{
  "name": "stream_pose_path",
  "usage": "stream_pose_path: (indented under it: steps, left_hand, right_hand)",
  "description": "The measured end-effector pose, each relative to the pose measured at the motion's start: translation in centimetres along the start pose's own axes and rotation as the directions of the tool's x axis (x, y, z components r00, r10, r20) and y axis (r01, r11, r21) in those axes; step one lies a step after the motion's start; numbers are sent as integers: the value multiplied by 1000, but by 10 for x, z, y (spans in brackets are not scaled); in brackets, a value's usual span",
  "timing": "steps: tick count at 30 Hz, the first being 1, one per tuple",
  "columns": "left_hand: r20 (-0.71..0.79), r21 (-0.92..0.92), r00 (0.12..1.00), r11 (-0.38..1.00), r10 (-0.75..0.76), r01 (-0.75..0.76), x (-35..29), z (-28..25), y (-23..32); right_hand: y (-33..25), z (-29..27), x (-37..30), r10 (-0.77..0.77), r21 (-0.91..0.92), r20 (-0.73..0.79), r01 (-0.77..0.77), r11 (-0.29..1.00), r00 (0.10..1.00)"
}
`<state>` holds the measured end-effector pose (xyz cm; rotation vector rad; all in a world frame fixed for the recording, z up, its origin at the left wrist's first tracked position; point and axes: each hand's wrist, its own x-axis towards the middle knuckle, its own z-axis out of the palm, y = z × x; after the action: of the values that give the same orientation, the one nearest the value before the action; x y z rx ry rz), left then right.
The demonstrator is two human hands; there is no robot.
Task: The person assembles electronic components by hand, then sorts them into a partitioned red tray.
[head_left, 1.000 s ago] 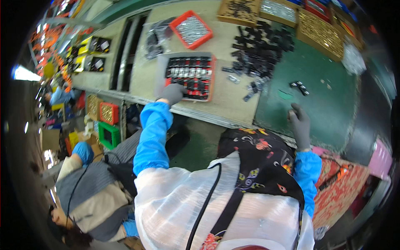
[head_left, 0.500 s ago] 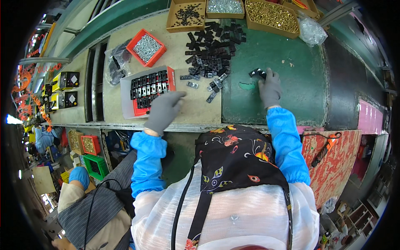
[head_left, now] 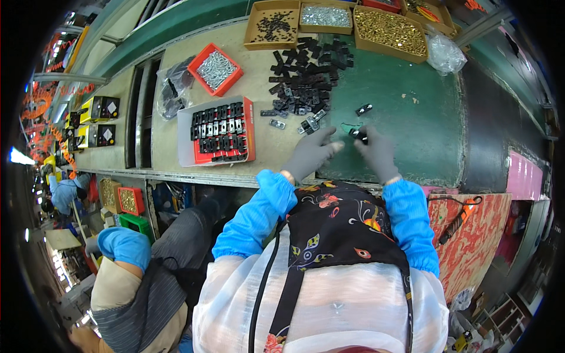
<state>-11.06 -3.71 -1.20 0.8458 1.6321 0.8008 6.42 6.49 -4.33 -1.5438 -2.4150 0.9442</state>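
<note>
My right hand (head_left: 378, 154), in a grey glove, grips a small black part with metal on it (head_left: 358, 135) between thumb and fingertips, over the green part of the bench. My left hand (head_left: 311, 155), also gloved, is just to the left of it, thumb and fingers apart, with nothing visible in it. Beyond the right hand a second small black part (head_left: 364, 109) lies alone. Several flat black pieces with metal plates (head_left: 312, 121) lie past the left hand, in front of a heap of black pieces (head_left: 306, 73).
An open box (head_left: 252, 132) holds rows of black assembled parts. Behind it are a red bin of screws (head_left: 215, 69) and a plastic bag (head_left: 170, 88). Cardboard trays of small hardware (head_left: 391, 32) line the back edge. A co-worker's sleeve (head_left: 126, 244) shows at lower left.
My left hand has moved right, away from the box, to beside my right hand. The right hand has drawn nearer me with one black part; another lies apart on the green surface.
</note>
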Motion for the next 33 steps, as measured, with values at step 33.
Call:
stream_pose_path:
  steps: [33]
  left_hand:
    - [-56, 383, 984, 914, 167, -134, -60, -52, -39]
  right_hand:
    - [-81, 29, -26, -578, 307, 238, 504, 807, 780]
